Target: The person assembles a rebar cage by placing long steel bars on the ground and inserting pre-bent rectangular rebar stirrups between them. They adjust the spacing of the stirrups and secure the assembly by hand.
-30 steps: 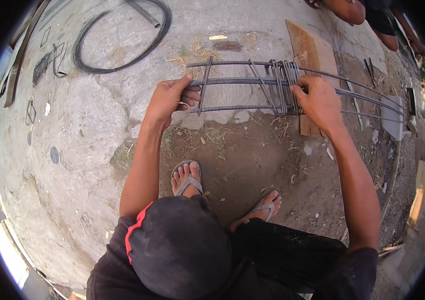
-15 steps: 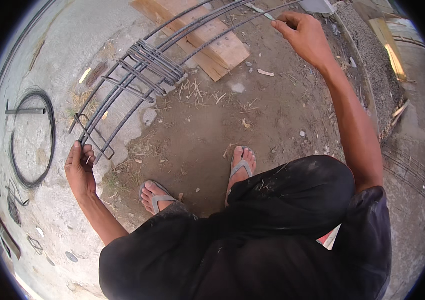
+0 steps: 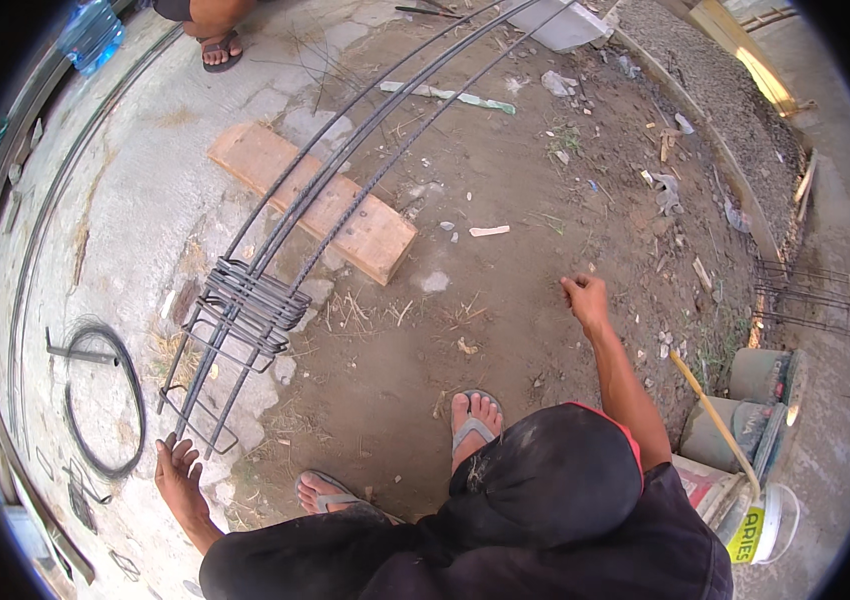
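Brown dirt (image 3: 505,300) underlies the narrowly curled right hand (image 3: 588,298); the loosely open left hand (image 3: 182,482) sits by long grey steel bars (image 3: 294,215).

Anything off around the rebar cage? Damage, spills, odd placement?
No obvious damage or spill. Odd bit: most steel stirrups are bunched together, some leaning, towards the rebar end by the left hand; the stretch over the wooden plank has none. A crumpled pale scrap litters the dirt.

Lettering (image 3: 751,538) on yellow-green label (image 3: 742,547) of white bucket (image 3: 772,522)
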